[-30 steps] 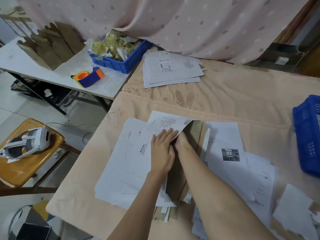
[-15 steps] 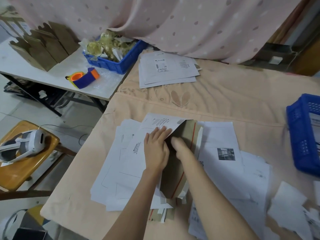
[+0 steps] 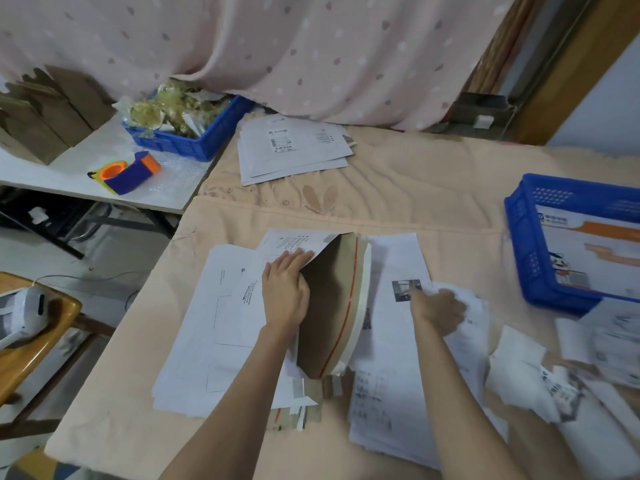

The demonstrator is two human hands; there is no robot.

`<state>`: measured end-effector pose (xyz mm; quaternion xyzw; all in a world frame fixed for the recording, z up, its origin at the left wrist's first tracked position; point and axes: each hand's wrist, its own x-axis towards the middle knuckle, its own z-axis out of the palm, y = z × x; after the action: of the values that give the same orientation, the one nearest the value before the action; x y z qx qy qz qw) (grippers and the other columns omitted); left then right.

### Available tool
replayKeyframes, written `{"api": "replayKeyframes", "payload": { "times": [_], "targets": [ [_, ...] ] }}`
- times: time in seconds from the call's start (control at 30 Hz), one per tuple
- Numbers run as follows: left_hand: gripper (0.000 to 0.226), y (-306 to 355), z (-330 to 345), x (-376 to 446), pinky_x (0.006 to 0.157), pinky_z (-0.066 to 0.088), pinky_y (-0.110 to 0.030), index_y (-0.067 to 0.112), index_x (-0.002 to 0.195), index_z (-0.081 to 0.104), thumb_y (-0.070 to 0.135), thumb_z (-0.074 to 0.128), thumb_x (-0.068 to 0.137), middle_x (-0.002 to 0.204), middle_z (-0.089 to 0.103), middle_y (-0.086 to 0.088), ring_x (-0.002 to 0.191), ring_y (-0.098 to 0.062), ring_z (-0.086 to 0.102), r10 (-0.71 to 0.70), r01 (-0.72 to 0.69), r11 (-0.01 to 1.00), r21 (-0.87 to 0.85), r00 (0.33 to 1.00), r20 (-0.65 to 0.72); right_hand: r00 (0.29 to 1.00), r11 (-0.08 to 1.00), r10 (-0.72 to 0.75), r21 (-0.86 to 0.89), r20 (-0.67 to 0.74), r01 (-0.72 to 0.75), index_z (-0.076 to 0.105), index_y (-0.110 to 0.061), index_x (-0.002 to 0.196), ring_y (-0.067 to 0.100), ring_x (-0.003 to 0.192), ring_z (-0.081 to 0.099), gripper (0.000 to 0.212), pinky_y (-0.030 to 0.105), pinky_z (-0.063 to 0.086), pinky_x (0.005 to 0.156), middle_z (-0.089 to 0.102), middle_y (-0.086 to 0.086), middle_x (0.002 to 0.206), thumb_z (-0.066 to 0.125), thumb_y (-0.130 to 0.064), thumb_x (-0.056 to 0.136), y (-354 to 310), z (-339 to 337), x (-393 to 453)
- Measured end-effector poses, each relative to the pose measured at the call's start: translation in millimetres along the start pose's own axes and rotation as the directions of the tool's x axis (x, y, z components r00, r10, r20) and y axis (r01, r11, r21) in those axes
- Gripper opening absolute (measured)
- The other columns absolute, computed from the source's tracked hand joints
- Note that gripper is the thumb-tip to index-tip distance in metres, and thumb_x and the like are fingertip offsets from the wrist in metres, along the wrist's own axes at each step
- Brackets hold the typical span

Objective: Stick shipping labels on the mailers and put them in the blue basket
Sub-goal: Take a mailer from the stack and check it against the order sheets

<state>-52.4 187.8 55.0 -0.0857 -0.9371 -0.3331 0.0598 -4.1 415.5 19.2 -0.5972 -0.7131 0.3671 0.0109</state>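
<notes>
A mailer [image 3: 332, 306] lies open in the middle of the table, its brown inside and red strip showing. My left hand [image 3: 285, 289] grips its white upper face at the edge and holds it folded back to the left. My right hand [image 3: 438, 311] is blurred over the loose white sheets [image 3: 391, 341] to the right of the mailer, its fingers curled on the edge of one sheet. The blue basket [image 3: 523, 258] stands at the right edge with an orange-and-white mailer [image 3: 595, 251] inside. More flat mailers [image 3: 194, 341] lie under my left forearm.
A stack of printed label sheets [image 3: 291, 150] lies at the table's far side. Crumpled backing paper [image 3: 526, 379] lies near right. On a side table at left are a second blue basket [image 3: 194, 143] of scraps and a tape dispenser [image 3: 128, 171]. A chair [image 3: 45, 327] stands at left.
My right hand came out of the open mailer and moved right onto the loose sheets. My left hand stayed on the mailer's folded-back face. The view swung right, showing more of the basket.
</notes>
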Motion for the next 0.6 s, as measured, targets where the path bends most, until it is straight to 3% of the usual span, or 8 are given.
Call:
{"api": "replayKeyframes", "payload": {
  "times": [0.1, 0.27, 0.47, 0.6],
  "targets": [
    [0.055, 2, 1, -4, 0.111, 0.024, -0.04, 0.023, 0.125, 0.062, 0.003, 0.033, 0.082, 0.136, 0.056, -0.002, 0.134, -0.025, 0.042, 0.001, -0.001, 1.0, 0.005, 1.0, 0.01, 0.999, 0.983, -0.036, -0.182, 0.024, 0.04, 0.041, -0.003, 0.135, 0.039, 0.133, 0.03, 0.083, 0.045, 0.031, 0.107, 0.032, 0.021, 0.145, 0.079, -0.041, 0.072, 20, 3, 2],
    [0.058, 4, 2, -8, 0.11, 0.022, -0.037, 0.023, 0.126, 0.061, 0.006, 0.029, 0.081, 0.137, 0.055, -0.001, 0.135, -0.024, 0.041, -0.006, 0.006, 1.0, 0.012, 1.0, 0.008, 0.992, 0.928, -0.129, -0.353, -0.012, 0.117, 0.043, -0.005, 0.132, 0.039, 0.136, 0.028, 0.08, 0.047, 0.026, 0.11, 0.036, 0.022, 0.143, 0.081, -0.034, 0.068, 32, 10, 3],
    [0.053, 2, 3, -5, 0.11, 0.023, -0.036, 0.023, 0.126, 0.061, -0.006, 0.039, 0.087, 0.137, 0.056, -0.001, 0.134, -0.025, 0.041, -0.016, 0.016, 1.0, 0.017, 1.0, -0.016, 0.987, 0.93, -0.152, -0.344, -0.043, 0.128, 0.046, -0.004, 0.121, 0.038, 0.129, 0.035, 0.073, 0.044, 0.027, 0.107, 0.04, 0.023, 0.136, 0.083, -0.027, 0.063, 28, 10, 5],
    [0.052, 4, 4, -3, 0.113, 0.02, -0.037, 0.023, 0.127, 0.061, -0.005, 0.039, 0.089, 0.138, 0.054, -0.001, 0.136, -0.024, 0.04, -0.04, 0.041, 0.999, 0.016, 0.999, -0.032, 0.981, 0.967, -0.155, -0.221, -0.119, 0.126, 0.041, 0.001, 0.119, 0.039, 0.121, 0.046, 0.055, 0.044, 0.03, 0.103, 0.051, 0.025, 0.127, 0.069, -0.007, 0.073, 22, 4, 3]
  ]
}}
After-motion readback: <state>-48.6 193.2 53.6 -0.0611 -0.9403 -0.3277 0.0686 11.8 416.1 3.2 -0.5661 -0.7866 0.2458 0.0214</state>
